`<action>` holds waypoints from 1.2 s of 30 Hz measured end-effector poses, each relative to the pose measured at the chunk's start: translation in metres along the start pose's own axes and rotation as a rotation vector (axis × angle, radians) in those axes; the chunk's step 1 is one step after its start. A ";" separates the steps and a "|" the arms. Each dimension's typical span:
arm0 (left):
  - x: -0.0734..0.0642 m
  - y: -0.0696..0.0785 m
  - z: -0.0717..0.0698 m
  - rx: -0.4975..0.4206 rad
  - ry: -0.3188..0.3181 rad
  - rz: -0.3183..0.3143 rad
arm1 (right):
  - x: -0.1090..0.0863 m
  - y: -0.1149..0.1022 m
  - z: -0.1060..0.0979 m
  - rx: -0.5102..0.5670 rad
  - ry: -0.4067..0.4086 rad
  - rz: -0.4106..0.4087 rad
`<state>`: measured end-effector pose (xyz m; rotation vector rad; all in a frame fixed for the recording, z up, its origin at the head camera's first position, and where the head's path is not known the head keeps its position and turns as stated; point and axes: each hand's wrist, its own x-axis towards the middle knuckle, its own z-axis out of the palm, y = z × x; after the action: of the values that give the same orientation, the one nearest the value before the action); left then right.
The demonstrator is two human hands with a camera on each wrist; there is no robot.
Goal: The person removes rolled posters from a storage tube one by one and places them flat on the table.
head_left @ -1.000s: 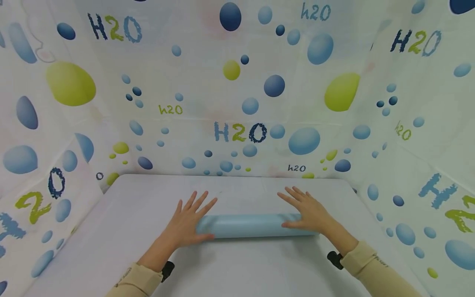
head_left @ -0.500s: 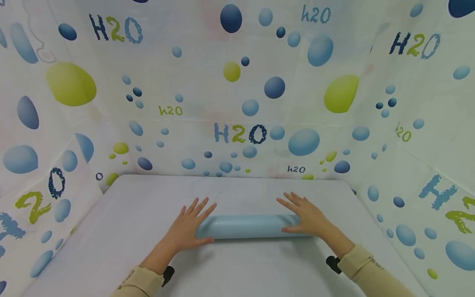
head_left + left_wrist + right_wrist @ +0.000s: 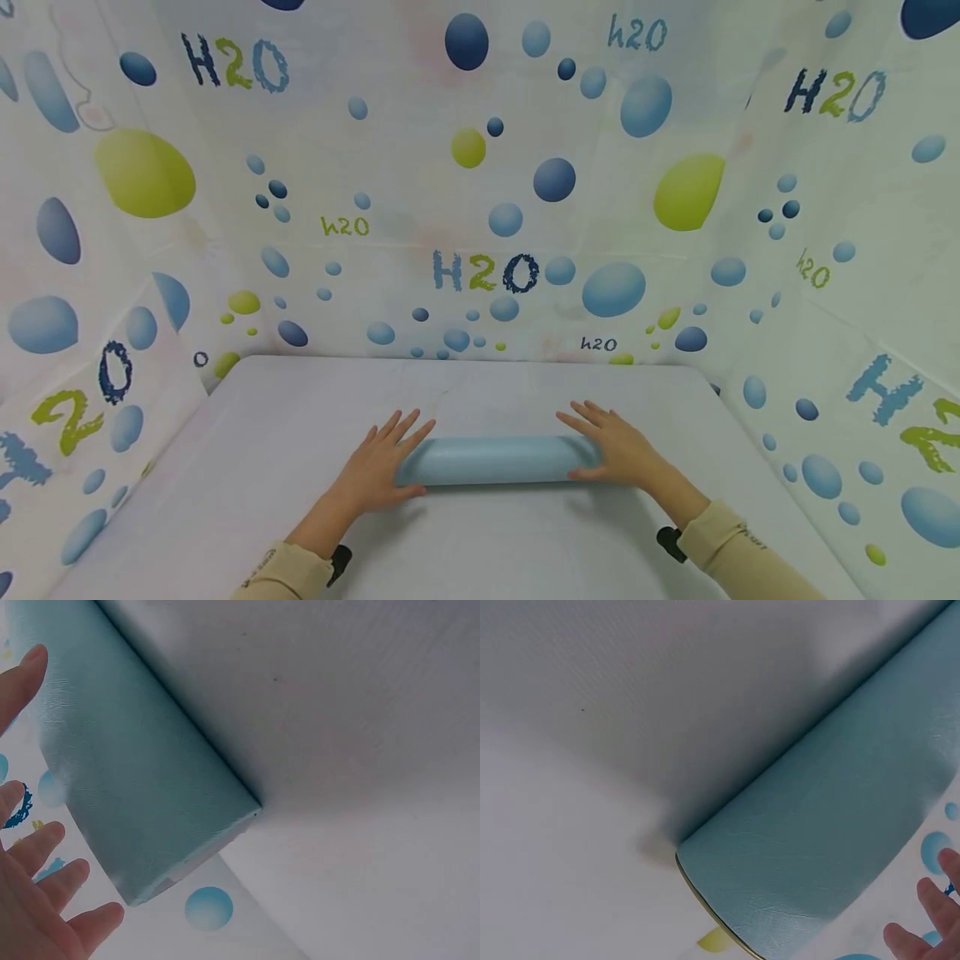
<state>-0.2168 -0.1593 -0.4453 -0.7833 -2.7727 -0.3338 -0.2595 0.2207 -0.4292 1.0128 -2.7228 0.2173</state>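
Note:
A light blue roll (image 3: 502, 461) with a grained, leather-like surface lies crosswise on the white table. Over its left end my left hand (image 3: 378, 471) is spread, thumb at the near side and fingertips at the far side. My right hand (image 3: 618, 450) is spread the same way over the right end, its thumb overlapping the near edge in the head view. Straight fingers (image 3: 64, 885) stand beside the roll (image 3: 142, 757) in the left wrist view. The right wrist view shows the other end of the roll (image 3: 810, 817), with a thin yellowish rim, and a few fingertips (image 3: 934, 900).
The white table (image 3: 480, 542) reaches back to a white sheet (image 3: 405, 167) printed with blue and green drops and H2O lettering. Similar sheets hang along the left and right sides. Both wrists carry small black devices (image 3: 671, 543).
Both hands have come slightly nearer to me and lower over the ends of the roll, fingers still spread. The roll stays in nearly the same place. The head view has shifted a little.

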 end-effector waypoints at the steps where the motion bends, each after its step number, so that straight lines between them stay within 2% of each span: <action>1: 0.000 0.000 0.001 0.003 0.001 -0.001 | 0.000 0.000 0.001 0.001 0.000 0.001; 10: -0.003 -0.004 0.005 -0.010 -0.013 -0.020 | -0.004 0.005 0.013 0.021 -0.049 0.014; 27: -0.007 -0.010 0.012 0.011 -0.030 -0.038 | -0.010 0.006 0.026 0.032 -0.049 0.028; 36: -0.008 -0.013 0.017 0.052 -0.018 -0.034 | -0.009 0.008 0.030 -0.032 -0.020 -0.036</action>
<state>-0.2197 -0.1695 -0.4656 -0.7309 -2.8020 -0.2607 -0.2627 0.2257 -0.4609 1.0604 -2.7145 0.1570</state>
